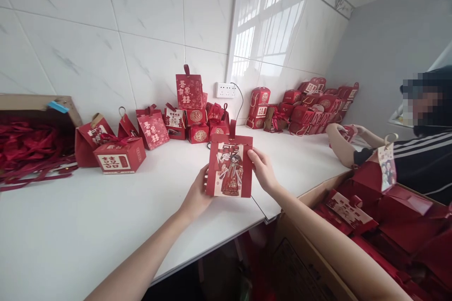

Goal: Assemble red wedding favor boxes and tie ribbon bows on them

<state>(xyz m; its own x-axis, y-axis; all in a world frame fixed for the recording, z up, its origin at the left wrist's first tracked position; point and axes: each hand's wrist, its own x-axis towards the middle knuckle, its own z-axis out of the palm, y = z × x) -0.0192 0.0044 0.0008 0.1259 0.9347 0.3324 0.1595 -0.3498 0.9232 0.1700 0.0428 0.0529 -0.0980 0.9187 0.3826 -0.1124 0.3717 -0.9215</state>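
Note:
Between my two hands a red gift box (231,169) is held upright over the front part of the white table (141,216). Its front shows a figure in a red robe, and a ribbon loop stands up from its top. My left hand (197,193) grips the lower left side, with its fingers partly hidden behind the box. Against the upper right edge, my right hand (262,168) is closed with its fingertips on the side. Behind it, a small stack of red boxes (197,117) stands by the wall.
Red ribbons (31,150) fill a carton at the left. A red box with a bow (120,155) stands nearby. Many red boxes (314,108) are piled at the back right. A cardboard carton (303,254) holds red boxes below right. A co-worker (423,150) handles a box beyond.

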